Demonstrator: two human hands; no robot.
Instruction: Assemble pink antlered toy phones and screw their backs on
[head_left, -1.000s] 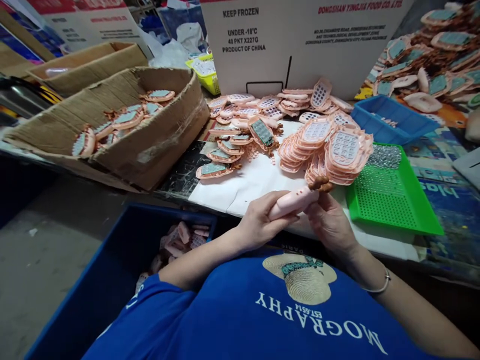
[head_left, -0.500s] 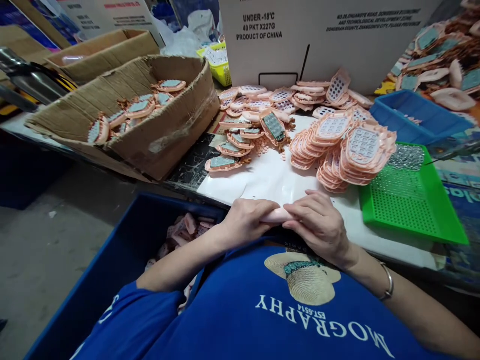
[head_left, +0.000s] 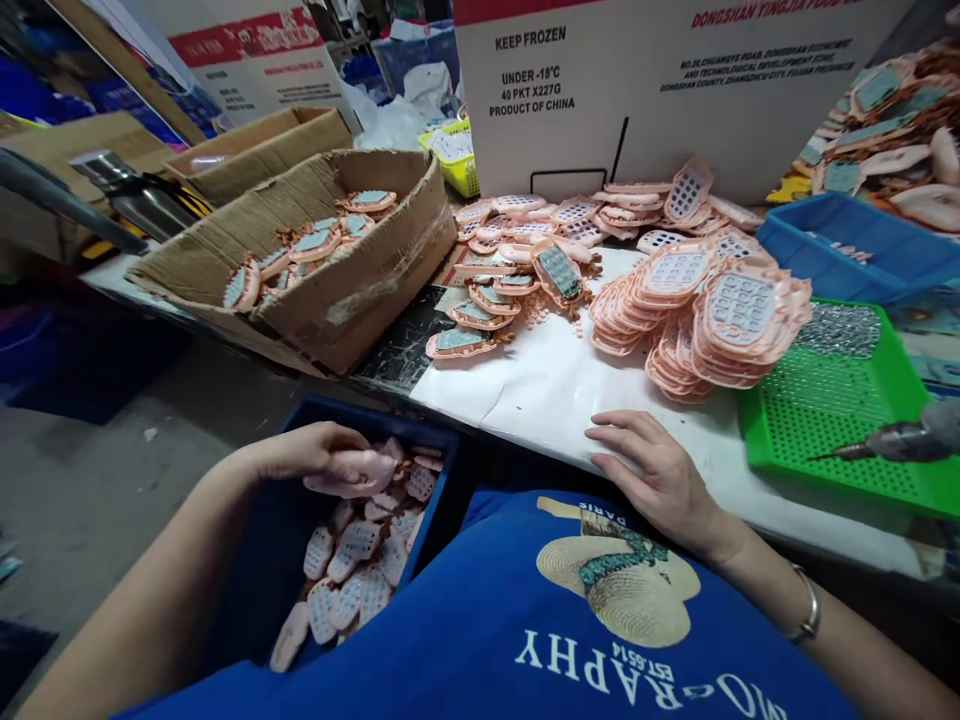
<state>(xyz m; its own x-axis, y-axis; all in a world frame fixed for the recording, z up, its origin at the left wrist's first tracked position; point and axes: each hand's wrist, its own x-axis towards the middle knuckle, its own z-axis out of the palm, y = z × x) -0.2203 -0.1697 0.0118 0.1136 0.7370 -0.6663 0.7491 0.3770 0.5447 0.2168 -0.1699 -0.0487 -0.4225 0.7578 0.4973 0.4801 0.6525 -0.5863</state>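
My left hand (head_left: 319, 452) is curled around a pink plastic toy-phone casing (head_left: 366, 472), over a dark blue bin (head_left: 247, 610) below the table edge. Finished-looking pink casings with number keys (head_left: 360, 540) lie heaped in that bin. My right hand (head_left: 649, 470) rests at the front edge of the white-covered table (head_left: 517, 410), fingers spread and nothing in them. Beyond it stand stacked pink keypad shells (head_left: 739, 310). Left of those stacks are casings with green circuit boards (head_left: 559, 272) and brown wires.
A cardboard box (head_left: 360, 285) of wired casings stands at left. On the right, a green tray (head_left: 832, 390) holds small silvery screws, with an electric screwdriver tip (head_left: 892, 442) above it. A blue basket (head_left: 855, 265) sits behind. A white carton (head_left: 637, 90) forms the back wall.
My left hand has moved left from the table edge to above the bin, carrying the pink casing. My right hand has let go of it and opened. The view has shifted slightly.
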